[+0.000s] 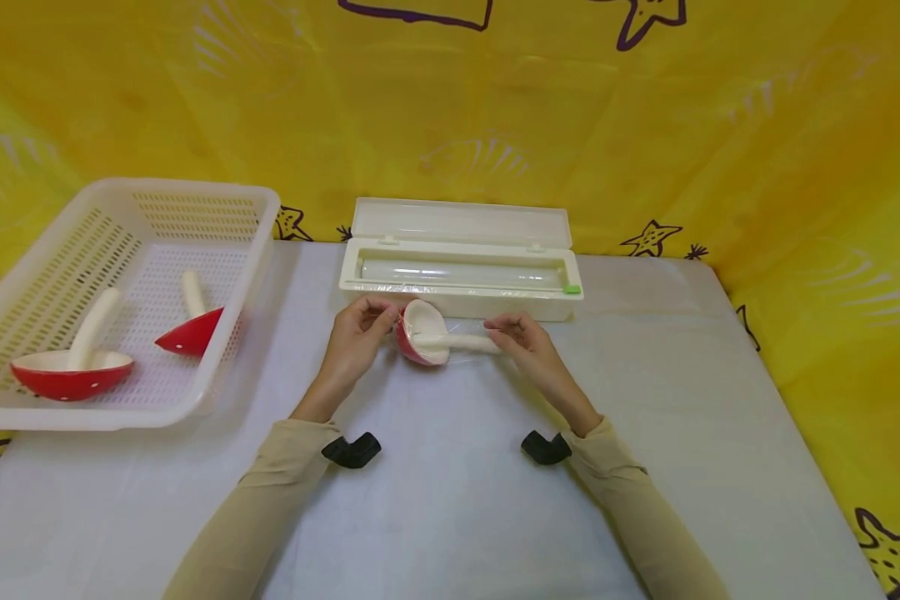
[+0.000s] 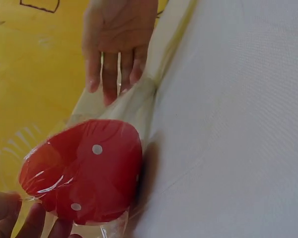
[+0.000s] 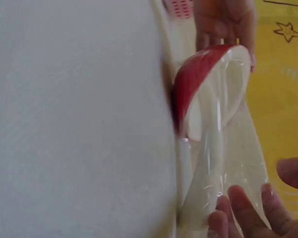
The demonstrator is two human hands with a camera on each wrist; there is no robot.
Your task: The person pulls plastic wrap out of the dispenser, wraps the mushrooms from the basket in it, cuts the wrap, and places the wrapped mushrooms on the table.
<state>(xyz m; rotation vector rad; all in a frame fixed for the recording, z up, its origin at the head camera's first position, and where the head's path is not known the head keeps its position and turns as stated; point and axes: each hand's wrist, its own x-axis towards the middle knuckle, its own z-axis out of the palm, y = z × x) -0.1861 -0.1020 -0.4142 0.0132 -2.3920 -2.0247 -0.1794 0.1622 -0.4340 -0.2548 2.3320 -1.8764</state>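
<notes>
A red ladle (image 1: 423, 340) with white dots, a white inside and a white handle lies sideways in clear plastic wrap, in front of the wrap box (image 1: 461, 307). At the bowl's rim my left hand (image 1: 357, 337) pinches the wrap between thumb and fingertips. My right hand (image 1: 528, 343) is at the handle's end, its fingers touching the wrapped handle while the thumb stands apart. In the left wrist view the dotted bowl (image 2: 97, 173) shows wrinkled film over it. From the right wrist, film sheathes the handle (image 3: 211, 158).
To the left, a white perforated basket (image 1: 217, 392) holds two more red ladles (image 1: 71, 379). The wrap box has its lid (image 1: 461, 221) up, a clear roll (image 1: 457, 272) inside and a green slider (image 1: 572, 289) at its right end. A yellow patterned cloth (image 1: 450, 108) hangs behind the table.
</notes>
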